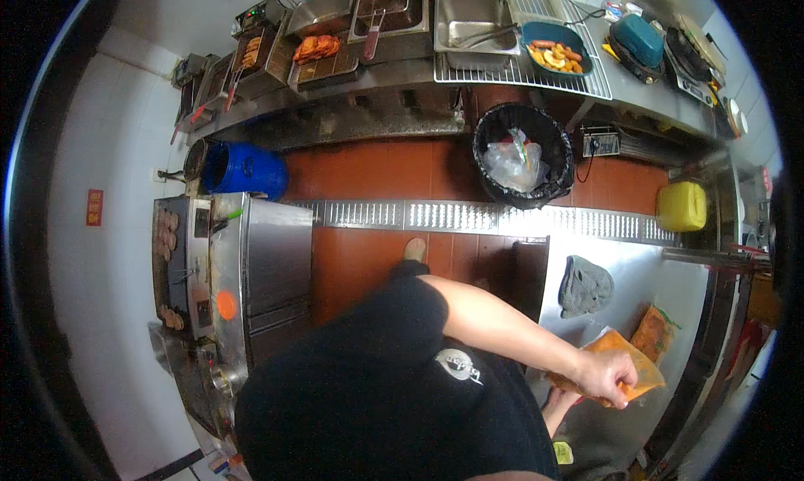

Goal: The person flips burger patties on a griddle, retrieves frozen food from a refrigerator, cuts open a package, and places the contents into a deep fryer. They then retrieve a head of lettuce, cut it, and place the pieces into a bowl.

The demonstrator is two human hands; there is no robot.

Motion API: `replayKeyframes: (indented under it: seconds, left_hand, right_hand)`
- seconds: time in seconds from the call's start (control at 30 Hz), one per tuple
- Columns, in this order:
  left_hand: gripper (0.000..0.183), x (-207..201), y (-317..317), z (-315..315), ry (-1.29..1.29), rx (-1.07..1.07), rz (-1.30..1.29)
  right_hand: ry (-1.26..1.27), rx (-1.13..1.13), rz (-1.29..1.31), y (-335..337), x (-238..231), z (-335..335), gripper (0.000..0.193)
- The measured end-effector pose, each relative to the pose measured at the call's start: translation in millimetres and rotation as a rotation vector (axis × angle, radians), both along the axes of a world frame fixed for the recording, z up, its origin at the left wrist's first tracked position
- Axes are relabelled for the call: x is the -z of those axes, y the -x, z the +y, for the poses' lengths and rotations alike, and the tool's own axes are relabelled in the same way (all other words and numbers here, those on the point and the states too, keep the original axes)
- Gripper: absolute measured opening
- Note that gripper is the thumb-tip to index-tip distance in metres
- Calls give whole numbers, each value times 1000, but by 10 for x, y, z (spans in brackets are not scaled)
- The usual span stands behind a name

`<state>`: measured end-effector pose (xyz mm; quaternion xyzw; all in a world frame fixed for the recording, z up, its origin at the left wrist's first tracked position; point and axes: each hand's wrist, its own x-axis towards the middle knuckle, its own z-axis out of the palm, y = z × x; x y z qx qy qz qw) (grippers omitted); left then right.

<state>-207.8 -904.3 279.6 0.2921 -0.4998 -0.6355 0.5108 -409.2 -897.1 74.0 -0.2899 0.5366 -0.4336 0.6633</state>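
hands on an orange bag at a steel counter

the right hand [605, 374] is closed over the top edge of a crinkled, translucent orange plastic bag [630, 365], fingers curled down and pinching the film. the bag sits on a brushed stainless steel counter [670, 284] at the lower right, just in front of the person's dark, matte shirt. the left hand [559, 406] shows only in part beneath the bag and the right forearm; it touches the underside of the bag, but whether its fingers are open or clenched cannot be told.

just beyond the bag lies a second clear packet of orange-brown pieces [655, 332], glossy and wrinkled. further back on the same counter rests a grey crumpled cloth [584, 286], lumpy and soft-looking.

on the red-brown tiled floor [377, 171] stands a round black bin lined with a black bag [523, 154], holding clear crumpled plastic. a ribbed metal drain grate [469, 216] runs across the floor. near the right edge sits a yellow boxy plastic canister [681, 205]; to the left, a blue plastic drum [244, 169] lies against a flat griddle with round brown patties [167, 246].

at the far side, a teal oval tray of fried pieces and sausages [554, 49] rests on a wire rack. the picture's rim bends and darkens, so the far right shelves are hard to make out.
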Motion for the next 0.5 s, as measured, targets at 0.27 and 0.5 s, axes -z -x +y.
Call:
replayKeyframes:
  seconds: [0.27, 0.5]
  left_hand:
    - [18, -497, -2214, 604, 40, -265, 184]
    - [15, -500, -4173, 1844, 215, -651, 125]
  right_hand:
    - [-19, -118, -591, -2202, -444, 309, 57]
    - [-106, -331, -949, -4581, -705, 978, 60]
